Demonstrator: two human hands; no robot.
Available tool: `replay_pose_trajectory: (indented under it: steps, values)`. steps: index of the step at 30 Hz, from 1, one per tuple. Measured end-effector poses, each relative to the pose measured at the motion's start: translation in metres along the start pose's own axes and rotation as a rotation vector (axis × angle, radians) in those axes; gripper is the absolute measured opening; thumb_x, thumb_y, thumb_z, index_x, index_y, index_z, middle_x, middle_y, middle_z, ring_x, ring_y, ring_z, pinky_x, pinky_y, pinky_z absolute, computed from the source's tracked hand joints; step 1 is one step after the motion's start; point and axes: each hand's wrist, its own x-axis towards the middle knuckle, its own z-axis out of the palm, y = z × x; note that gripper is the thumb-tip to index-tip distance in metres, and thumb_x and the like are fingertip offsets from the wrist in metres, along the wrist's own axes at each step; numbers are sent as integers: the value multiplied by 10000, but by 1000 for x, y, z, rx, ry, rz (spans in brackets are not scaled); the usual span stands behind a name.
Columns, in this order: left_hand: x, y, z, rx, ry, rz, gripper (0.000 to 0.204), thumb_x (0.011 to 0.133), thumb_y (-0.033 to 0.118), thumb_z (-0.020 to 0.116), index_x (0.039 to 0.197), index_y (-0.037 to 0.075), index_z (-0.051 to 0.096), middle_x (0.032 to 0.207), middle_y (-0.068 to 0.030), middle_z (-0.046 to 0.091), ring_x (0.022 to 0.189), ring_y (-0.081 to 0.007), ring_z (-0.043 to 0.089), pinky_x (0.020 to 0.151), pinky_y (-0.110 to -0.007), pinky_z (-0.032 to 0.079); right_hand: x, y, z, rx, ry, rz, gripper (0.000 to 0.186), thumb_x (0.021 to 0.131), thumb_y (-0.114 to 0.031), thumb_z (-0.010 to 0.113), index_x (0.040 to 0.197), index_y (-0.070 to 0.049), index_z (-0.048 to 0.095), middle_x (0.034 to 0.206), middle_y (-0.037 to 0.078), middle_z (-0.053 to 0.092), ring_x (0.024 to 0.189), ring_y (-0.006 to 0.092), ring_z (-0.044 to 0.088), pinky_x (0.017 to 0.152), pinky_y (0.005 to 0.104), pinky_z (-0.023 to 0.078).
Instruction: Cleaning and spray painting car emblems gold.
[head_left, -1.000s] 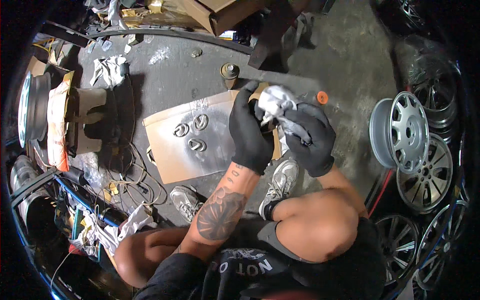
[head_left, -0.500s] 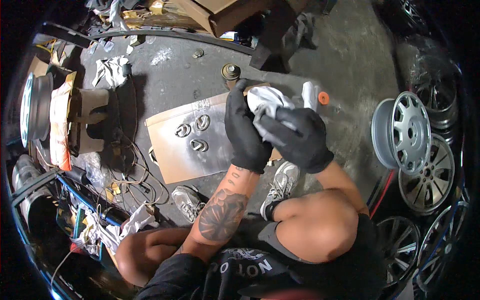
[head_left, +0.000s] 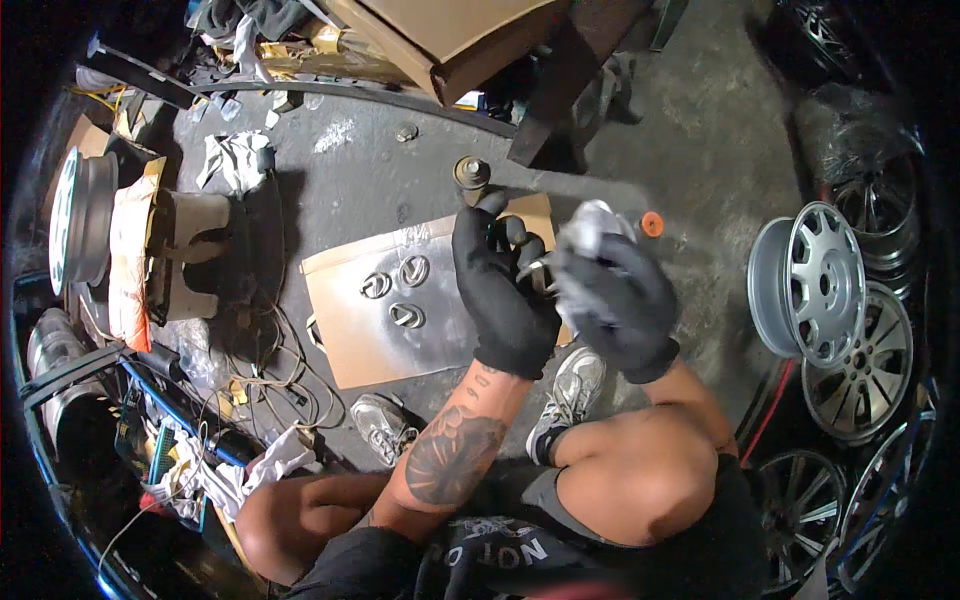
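Observation:
My left hand [head_left: 500, 295] in a black glove cradles a small metal emblem [head_left: 537, 275] with curled fingers. Just to its right my gloved right hand [head_left: 635, 305] grips a crumpled white cloth [head_left: 598, 225], blurred. Under and beyond my hands lies a cardboard sheet [head_left: 350, 350] with dark and silvery overspray, on which three similar metal emblems [head_left: 376, 285] rest. A spray can [head_left: 471, 173] stands at the cardboard's back edge. An orange cap [head_left: 652, 224] is on the concrete to the right.
Several alloy wheels [head_left: 805, 285] stand at the right, another wheel [head_left: 85, 220] beside padded supports at the left. Cables [head_left: 285, 365], rags [head_left: 265, 470] and a metal frame [head_left: 75, 370] crowd the lower left. A large cardboard box [head_left: 450, 40] and dark beams edge the back.
My right hand and cloth have shifted rightward off my left palm, uncovering the emblem there. The view has shifted, so the floor scene appears a little lower.

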Motion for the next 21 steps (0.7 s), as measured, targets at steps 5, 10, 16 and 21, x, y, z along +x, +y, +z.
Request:
replay_pose_trajectory:
  steps: [5, 10, 16, 21]
  values:
    - [2, 0, -10, 86, 87, -26, 262, 943, 344, 482, 1014, 99, 538, 691, 39, 433, 619, -81, 438, 567, -231, 392, -8, 5, 13, -36, -104, -1, 348, 710, -234, 749, 1047, -178, 681, 1122, 100, 597, 841, 267, 616, 730, 390, 490]
    - [7, 0, -4, 101, 33, -54, 246, 937, 342, 489, 989, 112, 556, 701, 37, 448, 627, -88, 468, 578, -235, 415, -4, 8, 9, -130, 26, -115, 328, 690, -218, 764, 1007, -176, 694, 1060, 64, 638, 852, 247, 627, 704, 372, 493]
    - [3, 7, -2, 80, 13, -323, 112, 889, 255, 544, 887, 144, 561, 726, 23, 471, 690, -136, 558, 628, -298, 506, 3, 23, 2, -216, 39, -184, 283, 710, -171, 731, 991, -156, 705, 1056, 41, 645, 890, 228, 621, 747, 354, 479]
    - [-16, 8, 2, 399, -380, 32, 301, 952, 308, 463, 1137, 89, 554, 1065, -61, 581, 1044, -211, 556, 906, -332, 471, -2, 13, 6, -210, -101, -277, 428, 658, -107, 664, 1083, -149, 680, 1165, 60, 610, 1053, 240, 572, 894, 374, 463]
